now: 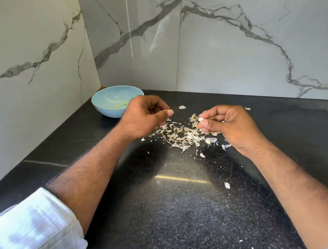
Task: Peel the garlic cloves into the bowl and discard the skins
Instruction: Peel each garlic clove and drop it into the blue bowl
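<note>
Here my right hand (229, 127) pinches a small white garlic clove (200, 119) between thumb and fingertips, held just above the heap of pale, papery garlic skins (182, 134) that lies on the black speckled stone countertop (172, 203). My left hand (144, 117) hangs beside it over the left edge of the heap, fingers curled in with the thumb pressed against the forefinger; whether a scrap of skin sits between them I cannot tell. The two hands are near each other but apart.

The round light-blue bowl (109, 108) stands at the back left corner of the counter, just beyond my left hand, which covers part of its right rim. Inside it lie a few small yellowish peeled cloves (121, 105).

Loose flakes of skin are strewn wider: one white flake (182, 107) between my hands and the wall, another (227, 185) nearer to me under my right forearm, smaller crumbs further towards me. White marble-patterned wall panels with grey veins (224, 50) close the counter off behind and on the left. A rolled-up white sleeve (33, 224) covers my left upper arm.
</note>
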A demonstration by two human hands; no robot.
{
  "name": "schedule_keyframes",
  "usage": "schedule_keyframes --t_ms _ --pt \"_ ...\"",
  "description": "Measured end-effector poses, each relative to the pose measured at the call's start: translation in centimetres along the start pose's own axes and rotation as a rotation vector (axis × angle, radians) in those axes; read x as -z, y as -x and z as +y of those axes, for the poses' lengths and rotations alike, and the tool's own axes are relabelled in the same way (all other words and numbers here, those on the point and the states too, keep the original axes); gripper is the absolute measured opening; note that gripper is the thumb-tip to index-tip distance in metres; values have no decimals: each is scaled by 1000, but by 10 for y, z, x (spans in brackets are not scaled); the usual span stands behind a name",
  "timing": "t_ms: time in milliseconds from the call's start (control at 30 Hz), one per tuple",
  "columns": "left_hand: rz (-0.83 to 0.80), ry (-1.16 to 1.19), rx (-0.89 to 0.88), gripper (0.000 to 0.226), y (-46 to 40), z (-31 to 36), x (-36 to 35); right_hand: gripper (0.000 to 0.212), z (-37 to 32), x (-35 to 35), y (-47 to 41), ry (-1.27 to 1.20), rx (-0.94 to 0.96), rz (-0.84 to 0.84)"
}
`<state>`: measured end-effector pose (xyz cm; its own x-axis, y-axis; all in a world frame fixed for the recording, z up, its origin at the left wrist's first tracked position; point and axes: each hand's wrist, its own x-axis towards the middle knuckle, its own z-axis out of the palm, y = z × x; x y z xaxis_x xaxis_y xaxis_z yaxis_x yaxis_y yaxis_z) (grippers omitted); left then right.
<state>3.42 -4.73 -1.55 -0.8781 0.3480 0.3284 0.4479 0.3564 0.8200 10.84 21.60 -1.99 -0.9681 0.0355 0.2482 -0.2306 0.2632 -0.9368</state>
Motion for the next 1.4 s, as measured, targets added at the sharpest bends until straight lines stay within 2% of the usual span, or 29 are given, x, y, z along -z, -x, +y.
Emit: schedule_keyframes --t_ms 100,167,233,333,367,433,500,533,633,667,767,800,833,900,967,1033,1067,1133,1300,1400 --pt "34 -17 59 15 12 -11 19 13 -3 -22 -5 131 48 -18" --pt "72 -60 87 13 11 -18 26 17 -9 -40 -12 357 113 -83" --pt "113 -87 89 15 6 -20 30 17 -18 -61 -17 591 224 -116" --pt "177 -88 75 18 -3 -26 40 25 -32 -96 -15 671 451 -91" --pt "195 -95 81 18 -5 -29 43 32 -31 -107 -11 719 487 -143" --pt "226 -106 98 17 -7 -32 47 33 -22 -123 -1 904 464 -349" --pt "235 -88 97 17 -8 -31 47 25 -20 -117 -3 977 412 -416" --pt "235 -78 94 18 -8 -31 47 22 -23 -112 -7 956 406 -369" --pt "212 -67 87 19 -9 -31 43 18 -31 -99 -14 701 472 -44" --pt "200 -58 88 20 -9 -31 41 21 -32 -98 -13 676 467 -44" --pt "167 -54 83 20 -6 -25 35 25 -16 -109 -2 938 327 -388" --pt "159 -46 88 20 -5 -25 35 24 -12 -107 -4 961 294 -418" --pt "153 -28 96 19 -3 -24 36 22 -12 -103 -7 923 265 -393" --pt "122 19 109 16 -2 -23 35 14 -18 -94 -10 686 188 -259" --pt "78 77 120 12 0 -19 32 13 -25 -81 -12 302 67 -130" --pt "28 132 122 11 3 -13 28 20 -29 -69 -12 -60 -30 -97" --pt "1 159 121 12 5 -10 25 26 -29 -65 -12 -161 -59 -108" --pt "-44 201 103 12 7 -7 20 34 -29 -57 -13 -233 -94 -120" --pt "-100 241 12 10 11 -1 10 23 -23 -52 -20 -263 -100 -89" --pt "-104 229 -17 9 13 3 6 25 -19 -55 -20 -252 -89 -93"
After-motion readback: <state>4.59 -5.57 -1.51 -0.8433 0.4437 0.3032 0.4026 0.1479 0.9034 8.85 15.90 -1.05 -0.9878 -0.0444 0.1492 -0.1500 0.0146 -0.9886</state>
